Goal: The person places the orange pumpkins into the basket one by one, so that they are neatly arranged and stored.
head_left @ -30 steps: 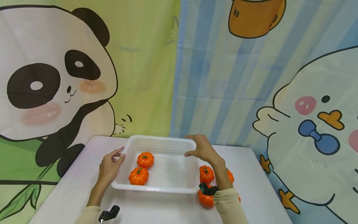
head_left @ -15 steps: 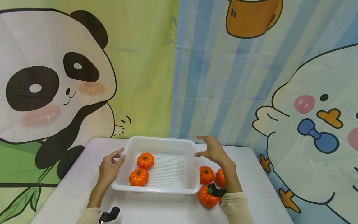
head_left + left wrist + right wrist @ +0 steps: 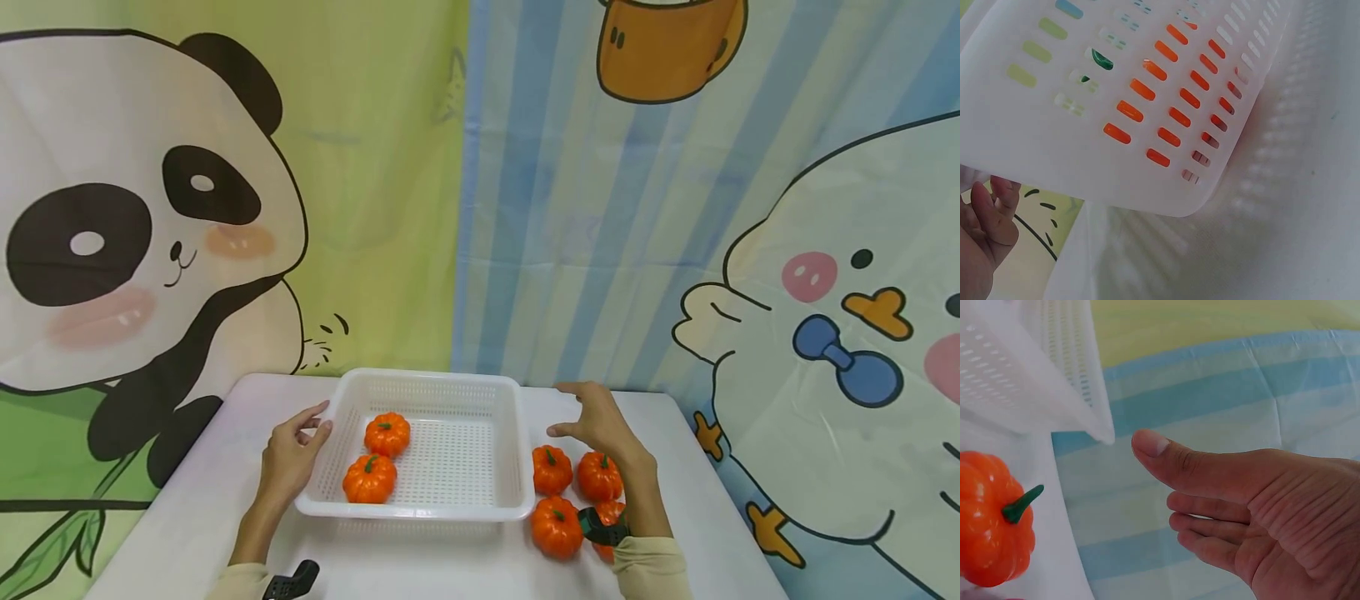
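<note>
A white perforated plastic basket (image 3: pixel 457 509) stands on the table with two small orange pumpkins (image 3: pixel 387 435) in its left part. My left hand (image 3: pixel 288 454) is at the basket's left rim, its thumb and forefinger tips right at the edge. In the left wrist view its bent fingers (image 3: pixel 1004 194) show just past the rim, and orange shows through the slots. My right hand (image 3: pixel 600 421) is off to the right of the basket, thumb and forefinger spread apart with nothing between them. Below it, several orange pumpkins (image 3: pixel 557 528) with green stems sit beside the basket, one partly hidden by the wrist.
The white table (image 3: pixel 712 517) reaches back to a hanging cloth (image 3: pixel 540 208) printed with a panda and a white bird. A black device (image 3: pixel 602 527) sits on the right wrist, and another black device (image 3: pixel 292 581) on the left.
My right hand has come away from the basket's right rim and moved right, over the loose pumpkins' far side. My left hand has stayed at the left rim; the basket keeps its place.
</note>
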{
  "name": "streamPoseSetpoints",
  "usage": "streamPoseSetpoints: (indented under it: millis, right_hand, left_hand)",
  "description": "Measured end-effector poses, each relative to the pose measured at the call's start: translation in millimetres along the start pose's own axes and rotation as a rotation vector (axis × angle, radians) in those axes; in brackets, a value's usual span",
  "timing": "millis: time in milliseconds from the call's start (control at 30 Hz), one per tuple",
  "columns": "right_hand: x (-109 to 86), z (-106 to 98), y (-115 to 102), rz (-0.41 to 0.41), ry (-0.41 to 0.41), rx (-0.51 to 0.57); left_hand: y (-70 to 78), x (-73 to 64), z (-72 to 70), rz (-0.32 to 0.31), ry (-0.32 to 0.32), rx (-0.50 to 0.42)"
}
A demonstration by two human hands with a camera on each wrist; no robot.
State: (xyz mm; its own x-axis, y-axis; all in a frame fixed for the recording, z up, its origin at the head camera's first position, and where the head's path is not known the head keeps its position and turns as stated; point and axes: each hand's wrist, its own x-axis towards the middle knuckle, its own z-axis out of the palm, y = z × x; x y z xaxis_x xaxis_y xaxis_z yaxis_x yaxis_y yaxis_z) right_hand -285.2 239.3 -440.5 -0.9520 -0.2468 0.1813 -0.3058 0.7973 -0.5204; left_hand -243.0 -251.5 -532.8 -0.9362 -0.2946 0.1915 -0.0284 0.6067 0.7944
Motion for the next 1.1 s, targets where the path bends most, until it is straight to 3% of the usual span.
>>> streamPoseSetpoints:
  millis: [233,467,667,1100]
  right_hand:
    - [-9.4,1,15,0.004,0.038,-0.008]
    - [-18.8,2,27,0.087,0.009,-0.044]
    - [-22.3,2,35,0.06,0.021,-0.068]
    - [-36.4,5,55,0.107,0.0,-0.081]
  left_hand:
    - [0.6,0.8,2.2,0.008,0.006,0.004]
    - [0.2,-0.1,1.5,-0.001,0.007,0.002]
    - [-0.4,-0.6,1.0,-0.004,0.007,0.0]
    - [-0.2,0.6,0.0,-0.017,-0.011,0.0]
